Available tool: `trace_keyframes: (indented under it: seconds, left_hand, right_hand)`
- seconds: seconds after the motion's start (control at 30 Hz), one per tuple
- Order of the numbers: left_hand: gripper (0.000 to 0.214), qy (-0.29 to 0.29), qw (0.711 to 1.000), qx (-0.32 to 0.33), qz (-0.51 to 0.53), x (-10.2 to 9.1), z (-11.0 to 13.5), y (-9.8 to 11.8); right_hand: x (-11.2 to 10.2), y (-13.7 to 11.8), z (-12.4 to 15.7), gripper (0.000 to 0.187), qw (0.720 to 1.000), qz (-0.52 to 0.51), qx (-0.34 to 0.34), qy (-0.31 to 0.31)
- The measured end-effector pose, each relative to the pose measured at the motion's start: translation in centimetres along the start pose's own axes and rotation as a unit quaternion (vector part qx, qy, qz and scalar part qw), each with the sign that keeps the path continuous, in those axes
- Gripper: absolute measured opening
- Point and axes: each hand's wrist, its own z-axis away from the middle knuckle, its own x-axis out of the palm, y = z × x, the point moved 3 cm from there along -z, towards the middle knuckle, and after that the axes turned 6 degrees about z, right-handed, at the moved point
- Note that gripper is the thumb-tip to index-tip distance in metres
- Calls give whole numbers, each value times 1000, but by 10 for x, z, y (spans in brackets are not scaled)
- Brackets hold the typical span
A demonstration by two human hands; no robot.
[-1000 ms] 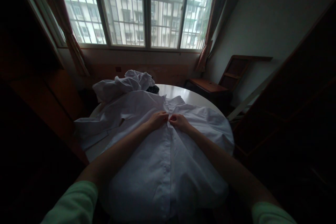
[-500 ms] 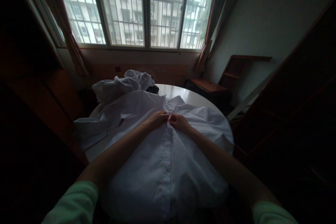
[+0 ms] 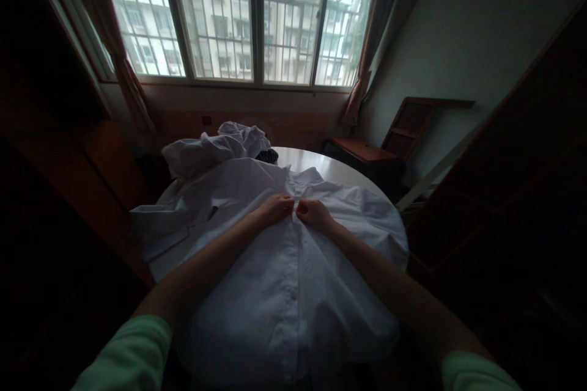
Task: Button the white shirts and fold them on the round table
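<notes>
A white button-up shirt (image 3: 284, 293) lies spread, front up, over a round white table (image 3: 330, 168), its collar toward the window. My left hand (image 3: 274, 209) and my right hand (image 3: 312, 214) meet at the shirt's button strip just below the collar. Both hands are closed, fingertips pinching the two edges of the fabric together. What sits between the fingertips is too small to make out.
A crumpled heap of white clothes (image 3: 215, 149) lies at the table's far left, with something dark (image 3: 267, 156) beside it. A wooden side table (image 3: 362, 149) and a leaning frame stand at the right. Dark wooden furniture flanks both sides; a barred window (image 3: 247, 18) is ahead.
</notes>
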Motion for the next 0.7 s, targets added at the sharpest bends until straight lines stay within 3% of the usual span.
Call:
trace_keyframes:
  seconds: [0.27,0.7]
  left_hand:
    - [9,3,999,-36,15,2,-1,-3]
    - [12,-4,999,-30,19,2,-1,-4]
  right_hand:
    - [3,4,-2,10,1000,-23,16,-5]
    - [4,3,-2,11,1000,-12,21,-13]
